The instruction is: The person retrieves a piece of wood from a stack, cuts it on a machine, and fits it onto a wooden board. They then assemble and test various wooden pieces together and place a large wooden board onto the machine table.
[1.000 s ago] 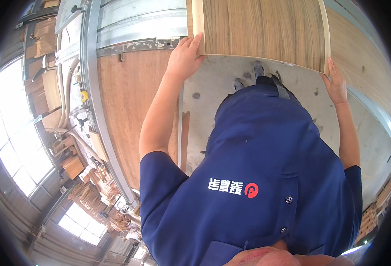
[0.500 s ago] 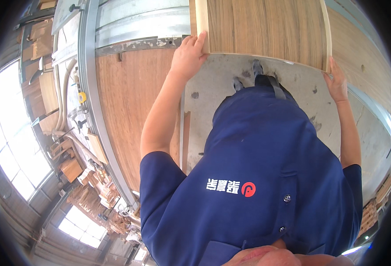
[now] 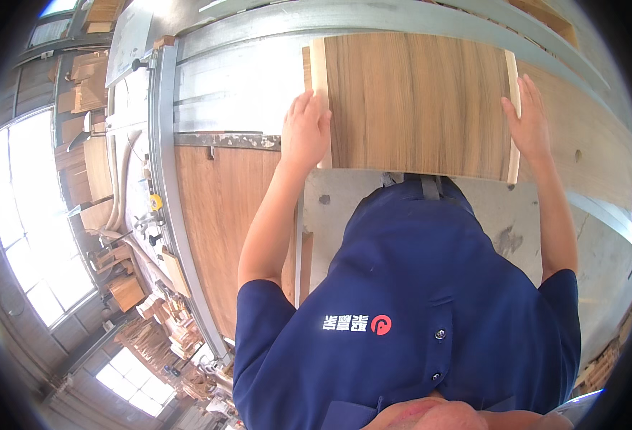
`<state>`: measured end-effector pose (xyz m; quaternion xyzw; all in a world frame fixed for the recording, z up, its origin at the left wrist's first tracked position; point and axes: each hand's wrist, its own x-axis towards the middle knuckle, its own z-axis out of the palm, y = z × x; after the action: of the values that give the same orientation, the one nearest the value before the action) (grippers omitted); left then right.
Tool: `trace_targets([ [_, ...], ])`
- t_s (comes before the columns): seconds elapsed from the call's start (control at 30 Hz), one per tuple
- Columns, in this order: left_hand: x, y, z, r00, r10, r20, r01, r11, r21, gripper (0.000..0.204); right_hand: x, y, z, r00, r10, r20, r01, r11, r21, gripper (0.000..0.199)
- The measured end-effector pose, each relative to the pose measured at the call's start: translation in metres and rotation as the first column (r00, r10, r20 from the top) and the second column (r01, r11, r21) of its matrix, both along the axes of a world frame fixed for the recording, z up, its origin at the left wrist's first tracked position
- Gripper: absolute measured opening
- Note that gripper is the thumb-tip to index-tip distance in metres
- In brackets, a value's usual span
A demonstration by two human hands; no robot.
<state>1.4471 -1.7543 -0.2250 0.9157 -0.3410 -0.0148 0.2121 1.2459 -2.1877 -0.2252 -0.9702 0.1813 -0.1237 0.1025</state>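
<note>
A brown wood-grained panel (image 3: 420, 104) with pale strips along its left and right edges lies across the front of the metal machine table, its near edge jutting out above the floor. My left hand (image 3: 306, 130) is closed on the left edge, fingers together over the pale strip. At the opposite edge, my right hand (image 3: 530, 120) bears against the pale strip, thumb on its near part and fingers extended along the outer side. Part of another wooden piece (image 3: 306, 70) shows just past the left strip. The panel's underside is hidden.
The silvery metal table (image 3: 237, 93) extends left of the panel. Nearer stands a large brown board (image 3: 219, 215) beside a long metal rail (image 3: 176, 201). A pale wooden surface (image 3: 588, 136) lies to the right. Wood offcuts (image 3: 147, 344) are heaped at the far left.
In view, the panel and both my hands have come lower, toward my body, and the panel's far edge now shows. My right hand's fingers have stretched out along the edge.
</note>
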Motion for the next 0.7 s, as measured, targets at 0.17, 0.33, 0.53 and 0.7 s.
trace_targets([
  [0.17, 0.068, -0.052, -0.002, 0.996, 0.071, -0.045, -0.073, 0.997, -0.041, 0.043, 0.032, -0.016, -0.035, 0.999, 0.015, -0.034, -0.015, 1.0, -0.022, 0.065],
  [0.33, 0.107, -0.087, -0.006, 0.984, 0.123, -0.13, -0.116, 0.992, 0.058, 0.069, 0.037, -0.011, -0.032, 0.997, -0.031, -0.067, 0.041, 0.987, 0.152, 0.065],
  [0.53, 0.15, -0.094, -0.013, 0.937, 0.098, -0.335, -0.069, 0.993, 0.099, 0.077, 0.039, -0.017, -0.031, 0.999, 0.001, -0.052, 0.011, 0.973, 0.229, 0.061],
  [0.7, 0.177, -0.103, -0.023, 0.951, -0.08, -0.298, 0.085, 0.996, 0.003, 0.071, 0.037, -0.024, -0.032, 0.996, 0.008, -0.089, 0.012, 0.974, 0.225, 0.062],
])
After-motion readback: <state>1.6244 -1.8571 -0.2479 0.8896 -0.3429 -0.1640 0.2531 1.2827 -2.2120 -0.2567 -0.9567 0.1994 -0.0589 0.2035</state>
